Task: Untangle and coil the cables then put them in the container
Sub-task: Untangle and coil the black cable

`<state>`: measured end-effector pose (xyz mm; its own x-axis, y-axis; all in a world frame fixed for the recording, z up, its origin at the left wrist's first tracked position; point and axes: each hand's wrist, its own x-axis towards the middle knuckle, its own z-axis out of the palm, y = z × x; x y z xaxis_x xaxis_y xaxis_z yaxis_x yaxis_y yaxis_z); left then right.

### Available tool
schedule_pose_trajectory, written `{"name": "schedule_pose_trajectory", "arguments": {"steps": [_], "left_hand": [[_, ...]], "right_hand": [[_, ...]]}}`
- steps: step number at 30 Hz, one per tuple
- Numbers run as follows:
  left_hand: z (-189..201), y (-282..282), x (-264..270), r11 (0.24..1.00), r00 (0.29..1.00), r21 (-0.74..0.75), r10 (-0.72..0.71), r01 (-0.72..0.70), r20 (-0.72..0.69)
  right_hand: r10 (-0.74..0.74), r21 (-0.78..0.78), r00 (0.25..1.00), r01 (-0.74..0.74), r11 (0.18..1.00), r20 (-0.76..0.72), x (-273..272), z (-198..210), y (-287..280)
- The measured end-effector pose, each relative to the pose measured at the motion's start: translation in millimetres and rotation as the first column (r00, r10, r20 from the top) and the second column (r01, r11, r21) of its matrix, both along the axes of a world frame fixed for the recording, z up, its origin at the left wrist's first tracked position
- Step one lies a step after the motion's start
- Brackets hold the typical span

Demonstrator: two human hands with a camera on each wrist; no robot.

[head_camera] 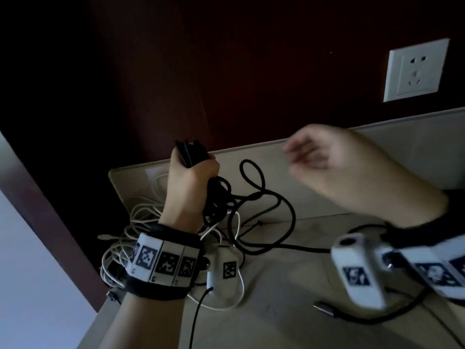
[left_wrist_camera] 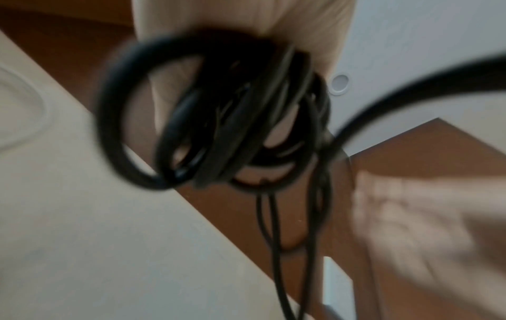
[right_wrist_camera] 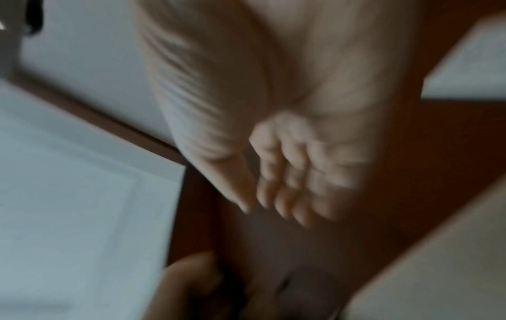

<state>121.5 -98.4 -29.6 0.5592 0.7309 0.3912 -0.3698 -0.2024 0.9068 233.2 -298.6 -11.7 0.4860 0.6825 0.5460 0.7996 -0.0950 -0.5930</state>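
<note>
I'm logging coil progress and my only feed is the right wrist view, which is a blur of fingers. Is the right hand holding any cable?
Observer: No. In the head view the right hand is raised above the table, fingers loosely curled round nothing.
Operator: Where is the black cable, then?
Observer: The left hand grips a bunch of black cable loops; the left wrist view shows several loops hanging from its fist.
Operator: Is all of it coiled?
Observer: No. A long loose stretch lies looped on the table to the right of that hand.
Operator: Any other cables?
Observer: Yes, a tangle of white cable lies on the table beside the left wrist.
</note>
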Motion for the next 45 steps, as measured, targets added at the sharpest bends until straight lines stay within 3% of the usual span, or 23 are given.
{"name": "schedule_pose_trajectory", "arguments": {"steps": [1, 3, 6, 9, 15, 19, 21, 22, 23, 25, 26, 27, 28, 30, 32, 34, 36, 39, 41, 45], "left_hand": [[0.3, -1.1, 0.1, 1.0, 0.999, -0.001, -0.012, 0.012, 0.036], [1.2, -6.6, 0.0, 0.999, 0.995, 0.032, -0.04, 0.037, 0.097], [2.6, -13.7, -2.0, 0.99, 0.988, 0.135, -0.057, 0.037, 0.145], [3.4, -9.2, -2.7, 0.991, 0.978, 0.13, -0.053, 0.027, 0.2], [4.5, 11.5, -6.5, 0.99, 0.974, -0.133, -0.008, 0.038, 0.225], [2.1, 26.5, -8.2, 0.96, 0.984, -0.28, 0.047, 0.003, 0.171], [1.9, 34.6, -11.6, 0.942, 0.977, -0.334, 0.109, -0.043, 0.182], [2.1, 38.6, -13.2, 0.936, 0.968, -0.34, 0.16, -0.088, 0.192], [2.3, 42.1, -14.5, 0.935, 0.955, -0.326, 0.215, -0.141, 0.204], [2.8, 48.0, -15.8, 0.927, 0.928, -0.294, 0.302, -0.233, 0.219], [2.6, 50.6, -15.9, 0.922, 0.921, -0.293, 0.321, -0.251, 0.221], [2.3, 52.9, -16.0, 0.918, 0.921, -0.305, 0.325, -0.252, 0.216], [2.3, 54.1, -16.9, 0.915, 0.926, -0.326, 0.315, -0.238, 0.209], [2.5, 56.0, -18.6, 0.912, 0.937, -0.359, 0.283, -0.196, 0.206], [4.0, 52.0, -19.4, 0.923, 0.943, -0.339, 0.26, -0.18, 0.207], [6.7, 42.0, -18.2, 0.947, 0.949, -0.272, 0.232, -0.17, 0.215], [8.4, 28.7, -15.0, 0.966, 0.955, -0.215, 0.191, -0.142, 0.227], [9.8, 8.9, -10.6, 0.985, 0.972, -0.16, 0.105, -0.072, 0.209], [10.2, -3.1, -8.5, 0.992, 0.987, -0.126, 0.027, -0.007, 0.16], [7.3, -16.8, -6.8, 0.986, 0.988, -0.103, -0.124, 0.134, 0.094]], "right_hand": [[0.117, 0.075, 0.993, -0.116, 0.99, -0.01, -13.3, -4.2, 7.6], [0.199, 0.108, 0.979, -0.203, 0.973, 0.047, -30.1, -20.2, 26.3], [0.128, 0.119, 0.976, -0.15, 0.981, 0.177, -32.5, -44.9, 46.8], [0.046, 0.087, 0.952, -0.076, 0.993, 0.302, -17.9, -50.9, 51.3], [0.13, 0.317, 0.982, -0.167, 0.934, 0.135, 2.3, -35.1, 40.6], [0.074, 0.39, 0.995, -0.094, 0.916, 0.066, 13.9, -34.3, 36.4], [-0.006, 0.451, 0.999, 0.023, 0.892, -0.038, 26.0, -34.3, 35.0], [-0.038, 0.506, 0.984, 0.122, 0.854, -0.173, 34.4, -34.3, 34.9], [-0.028, 0.547, 0.929, 0.241, 0.802, -0.369, 41.6, -33.5, 35.4], [0.066, 0.513, 0.71, 0.439, 0.738, -0.702, 52.6, -30.5, 35.4], [0.048, 0.454, 0.642, 0.485, 0.748, -0.765, 58.1, -31.0, 34.9], [-0.024, 0.39, 0.65, 0.484, 0.784, -0.76, 63.5, -33.1, 33.5], [-0.131, 0.32, 0.728, 0.446, 0.836, -0.673, 68.9, -35.6, 31.3], [-0.345, 0.078, 0.888, 0.384, 0.92, -0.304, 72.7, -37.4, 22.4], [-0.415, -0.253, 0.91, 0.406, 0.878, 0.019, 73.1, -36.8, 14.0], [-0.391, -0.429, 0.916, 0.392, 0.814, 0.094, 64.4, -30.7, 10.5], [-0.291, -0.351, 0.955, 0.29, 0.89, 0.052, 49.0, -22.0, 7.8], [-0.052, -0.041, 0.994, 0.056, 0.998, 0.1, 12.6, -13.1, 7.3], [0.078, 0.068, 0.977, -0.094, 0.993, 0.2, -13.2, -13.1, 14.2], [0.198, 0.052, 0.918, -0.229, 0.972, 0.345, -25.4, -26.8, 29.8]]}}
